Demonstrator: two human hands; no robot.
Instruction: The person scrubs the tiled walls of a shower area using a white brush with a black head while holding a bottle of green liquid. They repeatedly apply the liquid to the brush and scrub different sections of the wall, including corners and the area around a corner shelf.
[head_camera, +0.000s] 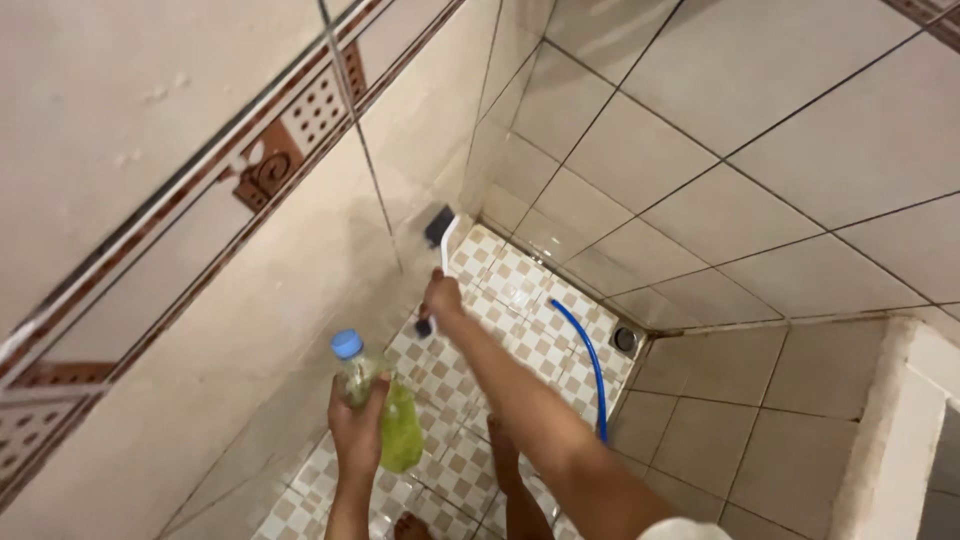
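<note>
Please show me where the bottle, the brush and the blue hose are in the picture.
bottle (400, 435), head view, on its green lower body beside the left hand's fingers.
brush (447, 243), head view, on its white handle above the right hand.
blue hose (592, 360), head view, mid-length on the floor.

Bottle (385, 425) green, blue cap; hose (590, 360) blue; floor (520, 290) beige-white checkered.

I see the bottle (385, 415) left of the hose (590, 365), the brush (443, 245) beyond it by the wall, the drain (626, 339) at the hose's far end.
</note>
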